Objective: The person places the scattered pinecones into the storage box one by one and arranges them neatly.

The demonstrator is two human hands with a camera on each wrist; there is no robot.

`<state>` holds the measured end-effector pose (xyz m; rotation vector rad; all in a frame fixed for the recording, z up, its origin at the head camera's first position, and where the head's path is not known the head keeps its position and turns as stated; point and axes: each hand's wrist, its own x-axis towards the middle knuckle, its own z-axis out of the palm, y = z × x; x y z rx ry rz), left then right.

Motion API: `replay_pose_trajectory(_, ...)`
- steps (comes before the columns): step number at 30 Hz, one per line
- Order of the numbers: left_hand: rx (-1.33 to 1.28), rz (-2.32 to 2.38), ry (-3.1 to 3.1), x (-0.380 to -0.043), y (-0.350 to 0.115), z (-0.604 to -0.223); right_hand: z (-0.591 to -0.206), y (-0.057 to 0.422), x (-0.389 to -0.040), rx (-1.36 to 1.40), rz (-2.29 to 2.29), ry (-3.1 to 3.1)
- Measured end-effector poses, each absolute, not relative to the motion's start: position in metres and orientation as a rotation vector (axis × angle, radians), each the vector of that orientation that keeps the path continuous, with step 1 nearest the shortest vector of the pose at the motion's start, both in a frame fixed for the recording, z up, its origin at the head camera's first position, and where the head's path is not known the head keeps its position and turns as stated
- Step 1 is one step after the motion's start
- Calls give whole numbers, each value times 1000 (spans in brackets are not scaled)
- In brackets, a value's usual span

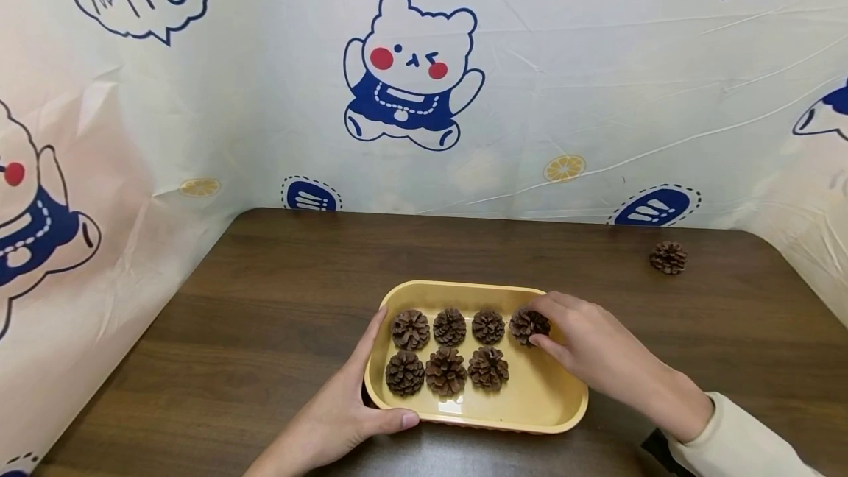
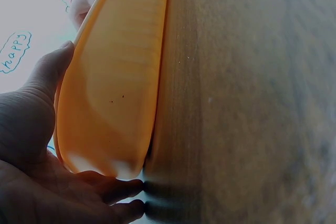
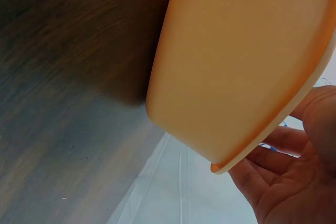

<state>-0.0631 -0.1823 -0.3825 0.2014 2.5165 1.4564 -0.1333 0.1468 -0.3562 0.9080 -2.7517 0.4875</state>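
Note:
A yellow rectangular tray [image 1: 530,396] stands on the table with two rows of pine cones inside. My left hand [image 1: 338,403] holds its left end, thumb over the front rim and fingers along the left side. In the left wrist view the fingers of that hand [image 2: 52,177] reach below the tray wall [image 2: 113,82]. At the back right corner, inside the tray, my right hand [image 1: 596,337] pinches a pine cone [image 1: 528,324] between thumb and fingers. The right wrist view has that hand [image 3: 289,171] over the rim, its cone hidden behind the tray wall [image 3: 236,61].
One loose pine cone [image 1: 668,258] lies on the brown wooden table [image 1: 278,271] at the back right. A printed cloth [image 1: 530,94] with cartoon bears hangs behind the table and along its sides.

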Motion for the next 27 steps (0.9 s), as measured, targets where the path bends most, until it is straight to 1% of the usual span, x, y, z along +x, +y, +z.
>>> replay_pose_trajectory(13,191,1455,2514,-63,-182,-382,-358,143,-134,904,492,-2814)
replay_pose_trajectory(27,185,1433,2523,-62,-182,-383,-361,142,-134,928,392,-2796)
